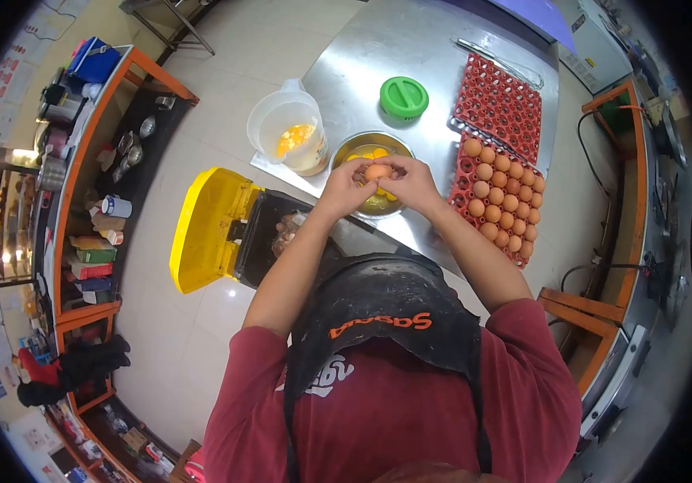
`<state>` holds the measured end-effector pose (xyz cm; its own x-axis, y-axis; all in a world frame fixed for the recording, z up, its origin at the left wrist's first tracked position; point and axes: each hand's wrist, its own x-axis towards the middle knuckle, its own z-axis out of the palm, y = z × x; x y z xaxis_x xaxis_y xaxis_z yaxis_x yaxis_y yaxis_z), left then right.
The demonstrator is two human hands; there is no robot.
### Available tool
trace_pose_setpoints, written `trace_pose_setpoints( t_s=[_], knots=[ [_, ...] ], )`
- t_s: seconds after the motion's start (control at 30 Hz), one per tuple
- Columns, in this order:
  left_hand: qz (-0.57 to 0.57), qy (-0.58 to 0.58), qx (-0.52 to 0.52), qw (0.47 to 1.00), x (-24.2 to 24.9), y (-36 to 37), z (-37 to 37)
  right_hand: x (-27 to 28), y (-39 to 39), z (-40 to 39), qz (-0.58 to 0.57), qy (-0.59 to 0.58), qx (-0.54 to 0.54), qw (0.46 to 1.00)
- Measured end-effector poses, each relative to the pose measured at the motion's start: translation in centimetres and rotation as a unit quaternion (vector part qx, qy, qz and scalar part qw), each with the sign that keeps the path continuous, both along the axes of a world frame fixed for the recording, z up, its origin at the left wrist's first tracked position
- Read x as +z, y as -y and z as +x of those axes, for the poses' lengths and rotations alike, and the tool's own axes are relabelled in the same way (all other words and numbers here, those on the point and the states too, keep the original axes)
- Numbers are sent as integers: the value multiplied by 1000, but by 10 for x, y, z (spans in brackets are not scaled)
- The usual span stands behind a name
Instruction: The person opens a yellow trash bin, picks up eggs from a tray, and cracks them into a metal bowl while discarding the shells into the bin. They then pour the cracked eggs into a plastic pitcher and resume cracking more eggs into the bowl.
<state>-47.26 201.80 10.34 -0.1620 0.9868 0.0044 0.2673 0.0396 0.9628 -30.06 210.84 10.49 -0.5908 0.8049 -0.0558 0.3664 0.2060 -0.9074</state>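
My left hand (348,190) and my right hand (413,187) are closed around one brown egg (378,172), the fingertips meeting on its shell. They hold it above a metal bowl (403,146) that contains several yellow yolks in clear egg white. Part of the bowl is hidden behind my hands. Whether the shell is cracked cannot be made out. Left of the bowl stands a translucent plastic jug (265,121) with yellow egg in it. Several brown eggs (497,193) sit in a red egg tray (462,179) to the right.
An emptied red tray (497,101) and a whisk (507,63) lie farther back on the steel table (354,60). A green lid (404,97) is behind the bowl. Below the table edge, a black bin (259,241) with its yellow lid (205,229) raised holds eggshells. Shelves line the left.
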Motion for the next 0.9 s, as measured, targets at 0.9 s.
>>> trace_pose_setpoints(
  t_s=[0.9],
  knots=[
    [-74,505,91,855,-21,145,-54,36,71,-30,102,-68,256,959]
  ],
)
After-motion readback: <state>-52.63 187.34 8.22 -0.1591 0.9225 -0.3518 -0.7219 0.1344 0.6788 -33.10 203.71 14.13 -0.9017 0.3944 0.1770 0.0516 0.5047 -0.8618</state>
